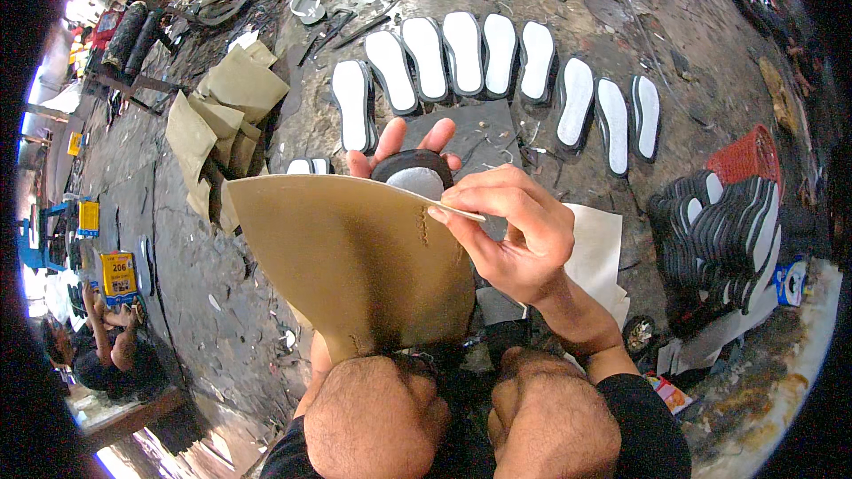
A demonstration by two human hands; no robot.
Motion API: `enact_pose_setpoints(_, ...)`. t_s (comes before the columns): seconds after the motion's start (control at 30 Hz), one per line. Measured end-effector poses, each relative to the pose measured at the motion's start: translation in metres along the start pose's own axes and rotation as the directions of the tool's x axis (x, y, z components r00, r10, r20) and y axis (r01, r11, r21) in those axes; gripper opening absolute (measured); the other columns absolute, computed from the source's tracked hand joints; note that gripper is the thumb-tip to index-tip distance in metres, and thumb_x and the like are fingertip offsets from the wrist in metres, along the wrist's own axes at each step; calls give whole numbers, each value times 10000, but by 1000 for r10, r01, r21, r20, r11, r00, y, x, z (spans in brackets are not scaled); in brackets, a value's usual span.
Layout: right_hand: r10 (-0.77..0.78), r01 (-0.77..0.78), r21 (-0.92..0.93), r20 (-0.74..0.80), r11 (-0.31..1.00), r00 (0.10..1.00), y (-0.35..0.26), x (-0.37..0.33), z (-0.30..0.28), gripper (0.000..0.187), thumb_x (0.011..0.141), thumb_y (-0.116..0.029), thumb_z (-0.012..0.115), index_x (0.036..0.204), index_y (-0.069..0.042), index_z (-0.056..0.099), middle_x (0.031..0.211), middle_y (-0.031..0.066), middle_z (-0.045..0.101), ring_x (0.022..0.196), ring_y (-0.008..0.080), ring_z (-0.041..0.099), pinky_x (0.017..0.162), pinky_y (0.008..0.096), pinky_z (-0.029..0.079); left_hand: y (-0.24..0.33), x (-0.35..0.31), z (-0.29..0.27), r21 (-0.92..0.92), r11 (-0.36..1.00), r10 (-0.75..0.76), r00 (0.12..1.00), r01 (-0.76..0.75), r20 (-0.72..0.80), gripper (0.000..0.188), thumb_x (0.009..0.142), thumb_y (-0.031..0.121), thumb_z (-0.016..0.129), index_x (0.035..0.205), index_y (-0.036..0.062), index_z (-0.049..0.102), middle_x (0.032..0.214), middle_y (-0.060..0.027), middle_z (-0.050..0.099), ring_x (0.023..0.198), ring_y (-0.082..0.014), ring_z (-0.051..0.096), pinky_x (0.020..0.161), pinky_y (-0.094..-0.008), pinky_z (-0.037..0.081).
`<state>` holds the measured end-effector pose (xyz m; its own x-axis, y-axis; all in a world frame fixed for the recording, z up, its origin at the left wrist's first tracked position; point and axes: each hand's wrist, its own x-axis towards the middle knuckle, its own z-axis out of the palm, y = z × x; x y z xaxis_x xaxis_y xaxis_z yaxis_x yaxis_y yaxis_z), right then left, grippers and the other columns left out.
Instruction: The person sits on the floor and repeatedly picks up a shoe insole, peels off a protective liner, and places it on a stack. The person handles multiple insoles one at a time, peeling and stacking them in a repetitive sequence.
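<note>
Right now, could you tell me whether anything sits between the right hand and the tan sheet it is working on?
Nothing visible does: the right hand already pinches the tan sheet's edge, while the left hand holds a black sole behind it.

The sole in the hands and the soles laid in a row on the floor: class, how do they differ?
The held sole is lifted off the floor, gripped by the left hand; the row of soles lies flat, untouched. The held sole is mostly hidden behind a tan sheet pinched by the right hand; the row shows in full. Both have dark rims and pale faces.
</note>
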<state>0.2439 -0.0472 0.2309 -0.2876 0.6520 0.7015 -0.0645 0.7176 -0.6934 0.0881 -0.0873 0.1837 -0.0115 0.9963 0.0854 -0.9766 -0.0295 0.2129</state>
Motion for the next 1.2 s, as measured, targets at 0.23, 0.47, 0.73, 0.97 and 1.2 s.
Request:
enact_pose_setpoints(0.23,156,-155,-31,20,987,988,0,-2,-3,296,758,59,836,1010,23,685,970,147,702,879,196,696,739,295,565,-9,0,3,52,998,34,999,-32,-23,600,1017,544,497,1515,215,432,1522,-283,391,1269,-387,546,1003,-537,531)
enact_pose_setpoints(0.47,468,-460,136,-36,878,883,-6,-16,22,1213,705,-115,932,1575,-50,88,1336,190,561,1295,265,509,1019,419,477,-11,2,-7,417,897,244,951,-146,-192,603,1018,479,541,1511,163,394,1445,-201,501,1219,-322,575,1035,-490,503)
enact_pose_setpoints(0.73,713,-745,375,251,552,654,31,-27,14,947,704,-70,877,1509,-9,380,1185,189,687,1018,219,698,917,329,565,89,4,-44,922,310,743,665,-230,-84,570,1005,404,525,1405,-2,519,1348,-208,616,1286,-282,562,1147,-462,340)
enact_pose_setpoints(0.97,651,-691,28,306,723,694,4,-9,12,742,720,-187,872,1378,-38,565,1226,186,684,1076,281,700,935,387,554,76,-29,45,958,-275,29,996,85,-80,668,676,195,939,1246,-10,659,1153,-110,716,1057,-182,655,941,-345,505)
enact_pose_setpoints(1.2,573,-596,-25,306,803,760,-6,-17,-6,317,838,-72,810,1126,40,735,1034,151,762,897,129,711,782,280,584,74,-43,21,992,58,68,991,109,-113,420,739,132,916,1087,-11,731,926,-48,750,863,-106,673,787,-276,547)
